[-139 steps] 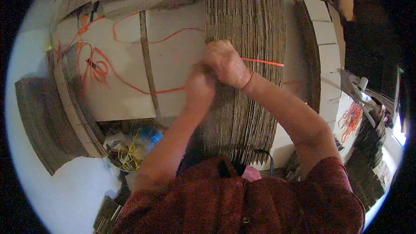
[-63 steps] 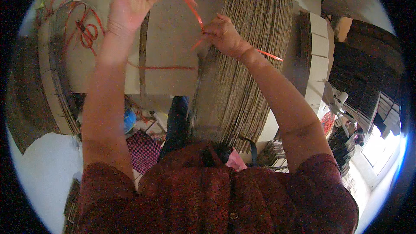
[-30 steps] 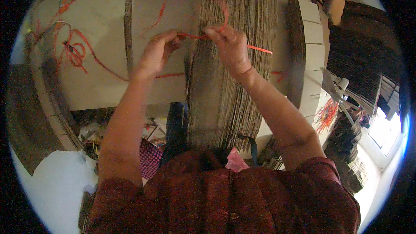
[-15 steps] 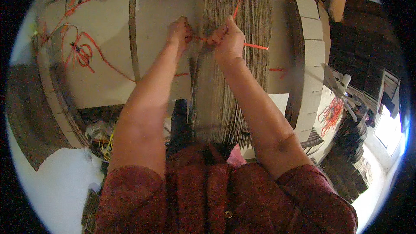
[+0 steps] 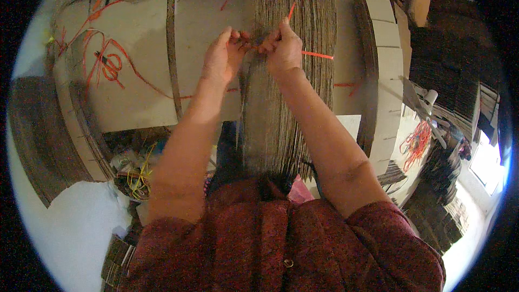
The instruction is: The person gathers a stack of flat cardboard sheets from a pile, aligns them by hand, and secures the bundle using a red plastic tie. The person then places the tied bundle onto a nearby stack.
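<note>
A thick bundle of cardboard sheets [image 5: 270,124] stands on edge in front of me, running away from my body. An orange plastic strap [image 5: 317,54] crosses it, and a loose length arcs over the far part. My right hand [image 5: 285,48] is closed on the strap above the bundle; one piece sticks up past the thumb and another runs out to the right. Just left of it, my left hand [image 5: 224,57] has its fingers bent around the strap close to the right fingertips. The small piece between the hands is mostly hidden by the fingers.
Flat pale cardboard [image 5: 135,70] lies to the left, with a tangled orange strap [image 5: 111,67] on it. Further cardboard stacks [image 5: 384,75] stand at the right. An orange strap coil [image 5: 416,140] and a yellow strap tangle [image 5: 139,178] lie lower down.
My left hand has turned and come closer to the right hand, its fingers now reaching toward the right fingertips. The right hand has barely moved and still grips the strap.
</note>
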A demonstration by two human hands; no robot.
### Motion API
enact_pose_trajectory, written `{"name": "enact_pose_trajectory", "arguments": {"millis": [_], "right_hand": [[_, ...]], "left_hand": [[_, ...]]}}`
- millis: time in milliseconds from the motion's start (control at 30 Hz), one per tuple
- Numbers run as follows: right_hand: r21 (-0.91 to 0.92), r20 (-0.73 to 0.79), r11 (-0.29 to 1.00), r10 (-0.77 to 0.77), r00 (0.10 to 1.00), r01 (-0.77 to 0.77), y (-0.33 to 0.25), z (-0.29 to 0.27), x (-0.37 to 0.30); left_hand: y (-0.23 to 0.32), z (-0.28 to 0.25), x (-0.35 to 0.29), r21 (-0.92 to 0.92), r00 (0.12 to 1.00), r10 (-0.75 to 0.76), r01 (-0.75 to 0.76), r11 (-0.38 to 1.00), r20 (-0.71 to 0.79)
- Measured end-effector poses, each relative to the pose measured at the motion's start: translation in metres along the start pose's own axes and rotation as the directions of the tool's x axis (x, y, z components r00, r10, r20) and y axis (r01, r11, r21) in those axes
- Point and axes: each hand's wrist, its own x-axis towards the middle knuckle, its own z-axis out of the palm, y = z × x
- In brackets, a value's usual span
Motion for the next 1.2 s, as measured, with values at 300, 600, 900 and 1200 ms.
{"name": "enact_pose_trajectory", "arguments": {"millis": [300,600,900,1200], "right_hand": [[-0.282,0.007,0.954,-0.108,0.994,0.106,-0.007,0.017,-0.031],[-0.490,0.077,0.841,-0.221,0.972,0.230,-0.011,0.008,-0.045],[-0.096,-0.098,0.995,-0.046,0.994,0.036,-0.015,0.013,-0.051],[-0.547,0.211,0.783,-0.213,0.954,0.296,-0.044,0.000,0.023]], "left_hand": [[-0.007,0.027,0.045,0.540,0.834,-0.061,0.409,0.735,-0.548],[-0.018,-0.007,0.070,0.788,0.997,0.001,0.059,-0.612,-0.074],[-0.062,-0.072,0.125,0.939,0.885,0.391,0.322,-0.123,-0.252],[-0.012,0.004,0.003,0.896,0.856,0.330,-0.440,0.061,0.398]]}}
